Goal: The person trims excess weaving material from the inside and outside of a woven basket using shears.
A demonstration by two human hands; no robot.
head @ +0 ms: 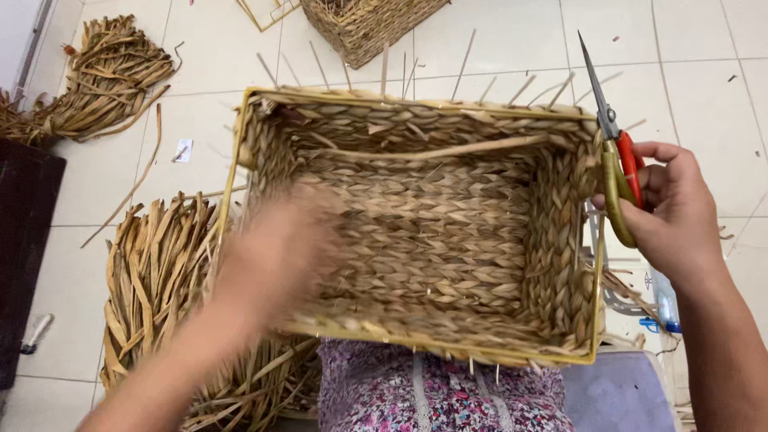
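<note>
Over on the right edge of the basket (424, 232), my right hand (680, 216) is closed around the handles of a pair of scissors (618, 160), red and olive grips in my fist, blades shut and pointing up and away from me. That hand sits just outside the right wall, touching or nearly touching the rim, so it's the one nearer the stakes sticking up along the far edge. The scissors' long axis runs roughly front to back, tip leaning a bit left toward those thin stakes (480, 68). My left hand (276, 256) is a blur over the near-left corner of the basket, so honestly can't tell if it's gripping the weave or just resting there. The basket lies open side up on my lap, long side running left to right between my hands. Loose dried leaves (156, 280) are piled on the floor beside my left arm, another bundle (100, 76) further out, second basket (368, 24) up top.
</note>
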